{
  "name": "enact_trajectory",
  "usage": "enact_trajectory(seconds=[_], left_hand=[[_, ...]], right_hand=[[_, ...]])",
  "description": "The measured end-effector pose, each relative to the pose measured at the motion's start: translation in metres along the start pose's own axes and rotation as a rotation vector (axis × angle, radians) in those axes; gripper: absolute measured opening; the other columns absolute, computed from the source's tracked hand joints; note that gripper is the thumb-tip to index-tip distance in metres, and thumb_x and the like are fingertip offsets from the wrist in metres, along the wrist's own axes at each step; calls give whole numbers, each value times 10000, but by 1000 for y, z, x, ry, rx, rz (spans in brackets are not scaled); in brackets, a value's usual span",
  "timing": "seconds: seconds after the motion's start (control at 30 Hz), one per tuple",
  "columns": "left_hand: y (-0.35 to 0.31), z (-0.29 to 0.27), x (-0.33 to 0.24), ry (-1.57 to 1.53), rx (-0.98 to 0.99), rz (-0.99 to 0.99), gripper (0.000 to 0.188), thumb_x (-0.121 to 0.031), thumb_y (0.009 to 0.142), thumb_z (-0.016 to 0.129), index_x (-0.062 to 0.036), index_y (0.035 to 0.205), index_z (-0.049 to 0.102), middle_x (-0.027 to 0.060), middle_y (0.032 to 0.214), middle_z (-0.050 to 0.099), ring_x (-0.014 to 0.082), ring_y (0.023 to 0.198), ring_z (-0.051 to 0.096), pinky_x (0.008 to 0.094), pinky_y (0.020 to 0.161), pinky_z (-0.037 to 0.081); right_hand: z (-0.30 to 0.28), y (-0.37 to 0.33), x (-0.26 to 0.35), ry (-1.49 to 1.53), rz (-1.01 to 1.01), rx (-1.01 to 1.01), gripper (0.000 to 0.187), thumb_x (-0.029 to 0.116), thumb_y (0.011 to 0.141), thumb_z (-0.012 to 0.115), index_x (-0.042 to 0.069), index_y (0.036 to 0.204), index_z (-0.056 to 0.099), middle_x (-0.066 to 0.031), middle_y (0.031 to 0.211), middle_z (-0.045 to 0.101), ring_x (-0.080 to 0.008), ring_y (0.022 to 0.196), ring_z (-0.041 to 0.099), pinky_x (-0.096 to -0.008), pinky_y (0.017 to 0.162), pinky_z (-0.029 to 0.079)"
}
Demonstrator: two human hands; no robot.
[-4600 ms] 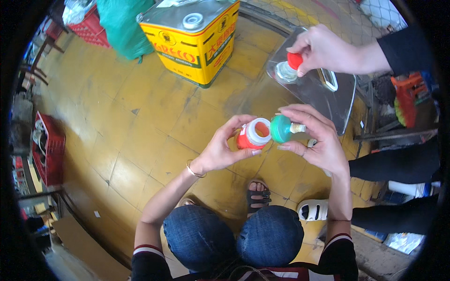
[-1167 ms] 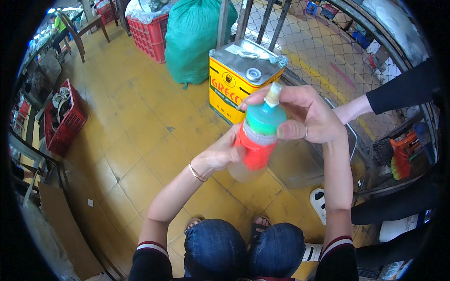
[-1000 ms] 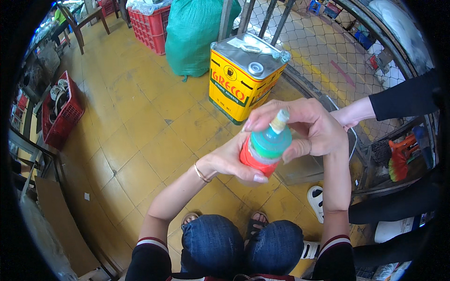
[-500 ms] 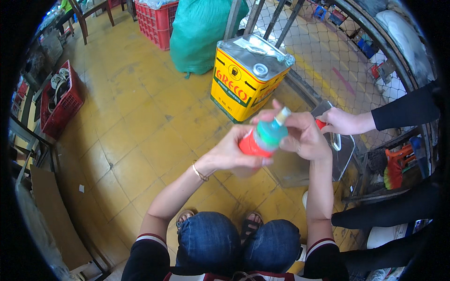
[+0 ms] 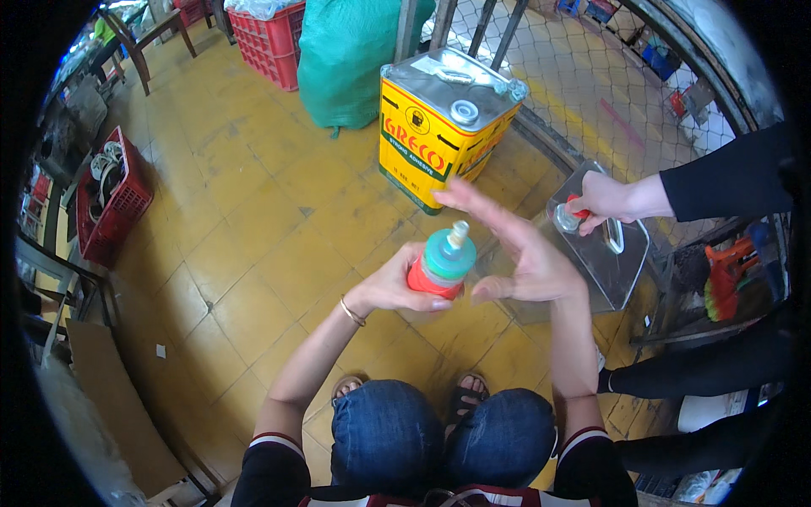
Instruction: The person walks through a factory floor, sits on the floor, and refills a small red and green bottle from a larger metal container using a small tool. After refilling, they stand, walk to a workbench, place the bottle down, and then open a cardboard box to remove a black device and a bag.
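My left hand (image 5: 395, 280) is wrapped round a small squeeze bottle (image 5: 439, 264) with a red body, a green cap and a pale nozzle pointing up. Just to its right, my right hand (image 5: 528, 258) is open, fingers spread and thumb apart, with nothing in it. Beyond both hands a square yellow adhesive tin (image 5: 435, 135) with a metal top and a round spout cap stands on the floor. To the right, a co-worker's hand (image 5: 606, 199) grips a red cap or handle on the grey top of another container (image 5: 615, 262).
A green sack (image 5: 342, 63) and a red crate (image 5: 269, 42) stand behind the tin, beside a wire-mesh railing (image 5: 583, 93). At far left is a red basket (image 5: 114, 203) of shoes. An orange-red object (image 5: 728, 270) sits on the right. Yellow tiles (image 5: 245, 245) cover the floor.
My right hand has come off the bottle's cap and opened to the right. The bottle, in my left hand, has moved slightly left and stands more upright. The co-worker's hand still grips the red part.
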State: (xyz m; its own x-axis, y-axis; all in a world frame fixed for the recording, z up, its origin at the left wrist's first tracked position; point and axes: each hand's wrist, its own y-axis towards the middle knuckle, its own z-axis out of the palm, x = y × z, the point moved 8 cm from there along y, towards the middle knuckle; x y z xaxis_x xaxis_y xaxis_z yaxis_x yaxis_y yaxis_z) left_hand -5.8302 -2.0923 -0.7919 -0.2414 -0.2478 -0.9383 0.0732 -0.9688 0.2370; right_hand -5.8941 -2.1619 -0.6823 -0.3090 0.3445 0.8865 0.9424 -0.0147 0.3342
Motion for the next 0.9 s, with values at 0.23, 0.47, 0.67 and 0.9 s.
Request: enact_trajectory(seconds=[0.23,0.47,0.67,0.9], left_hand=[[-11,15,11,-217,124,-144,641,-297,651,870,-68,1154,544,70,1013,643,173,922,628,330,843,510],[-13,-12,-9,717,-802,192,480,-205,651,866,-39,1024,613,63,872,673,125,809,650,302,731,532],[3,-1,24,471,-462,139,449,-170,662,846,-29,1011,602,38,864,657,105,812,618,283,765,509],[-2,-1,48,193,-235,-59,455,-138,663,841,-30,1038,607,17,931,650,96,875,601,277,847,487]], right_hand=[[20,-5,-14,262,63,193,561,244,840,736,45,1329,547,-127,1344,574,-264,1298,494,-476,1149,258],[4,-36,-32,-355,69,-511,517,255,763,803,50,1189,593,-121,1105,682,-286,1074,640,-539,1147,224],[-39,-50,-13,-510,216,-309,1107,533,591,846,122,1472,316,-109,1303,577,-280,1246,529,-520,1130,293],[-176,-43,-51,-1226,403,-142,735,657,951,243,186,1514,283,-113,1599,144,-284,1487,25,-493,1193,30]])
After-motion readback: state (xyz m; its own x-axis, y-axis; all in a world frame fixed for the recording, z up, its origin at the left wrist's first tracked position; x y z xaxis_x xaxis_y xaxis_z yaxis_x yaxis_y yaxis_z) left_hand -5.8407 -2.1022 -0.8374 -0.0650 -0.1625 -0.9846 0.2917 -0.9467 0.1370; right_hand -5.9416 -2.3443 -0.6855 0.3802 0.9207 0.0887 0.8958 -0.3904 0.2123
